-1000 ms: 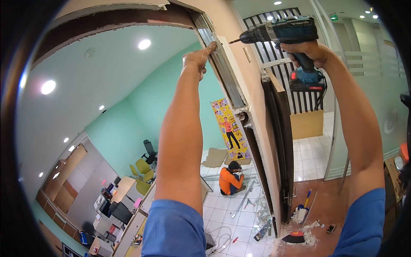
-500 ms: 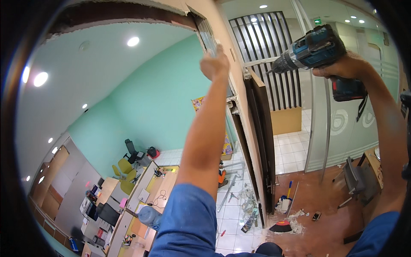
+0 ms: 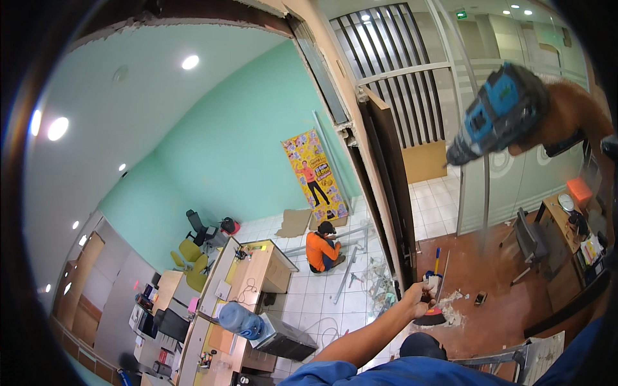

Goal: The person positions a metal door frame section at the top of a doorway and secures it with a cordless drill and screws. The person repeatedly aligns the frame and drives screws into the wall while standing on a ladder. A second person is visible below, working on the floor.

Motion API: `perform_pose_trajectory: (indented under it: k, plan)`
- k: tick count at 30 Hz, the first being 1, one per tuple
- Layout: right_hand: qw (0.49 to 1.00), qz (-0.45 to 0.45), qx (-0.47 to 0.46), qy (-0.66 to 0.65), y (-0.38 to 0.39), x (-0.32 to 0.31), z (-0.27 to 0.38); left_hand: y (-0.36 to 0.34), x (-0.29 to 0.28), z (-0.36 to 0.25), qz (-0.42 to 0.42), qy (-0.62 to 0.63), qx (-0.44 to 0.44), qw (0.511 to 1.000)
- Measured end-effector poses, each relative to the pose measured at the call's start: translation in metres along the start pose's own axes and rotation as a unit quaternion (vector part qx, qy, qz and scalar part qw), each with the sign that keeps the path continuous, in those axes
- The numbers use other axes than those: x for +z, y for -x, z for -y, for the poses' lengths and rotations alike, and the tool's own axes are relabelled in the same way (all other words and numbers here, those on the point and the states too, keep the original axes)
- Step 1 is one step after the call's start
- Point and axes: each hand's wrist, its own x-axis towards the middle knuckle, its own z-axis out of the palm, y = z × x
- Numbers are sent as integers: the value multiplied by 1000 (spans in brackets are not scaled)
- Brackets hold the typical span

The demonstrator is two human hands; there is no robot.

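Observation:
In my right hand point(image 3: 566, 119), raised at the right, is a blue and black cordless drill point(image 3: 499, 112). The drill is blurred, its chuck pointing down and left, away from the door frame. My left hand point(image 3: 418, 301) is low, its fingers curled beside the lower end of the dark door panel point(image 3: 386, 186); a small dark thing shows at the fingers, too unclear to name. Above it rises the broken-edged door frame point(image 3: 331, 77), with a grey metal strip set in it. Neither hand touches the frame.
A person in orange point(image 3: 320, 249) crouches on the white tiles near metal bars and rubble point(image 3: 380, 286). Desks point(image 3: 248, 276) and a water dispenser point(image 3: 283, 338) stand left. Debris point(image 3: 457, 315), a phone point(image 3: 480, 298) and a chair point(image 3: 529, 241) are on the brown floor; a glass partition point(image 3: 515, 186) stands right.
My left hand has come down from the upper door frame to low beside the door panel. The drill has moved down and right, away from the frame, still in my right hand.

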Motion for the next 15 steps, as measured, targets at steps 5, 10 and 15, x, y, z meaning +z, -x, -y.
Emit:
perform_pose_trajectory:
  k: [5,10,15]
  plan:
    - [983,67,-141,-96,19,25,28,44,-20,9,31,17,60,998]
    - [966,127,-204,-95,29,41,49,83,-27,15,41,6,86,995]
    - [961,196,-195,-18,36,49,60,97,-41,30,64,-3,69,996]
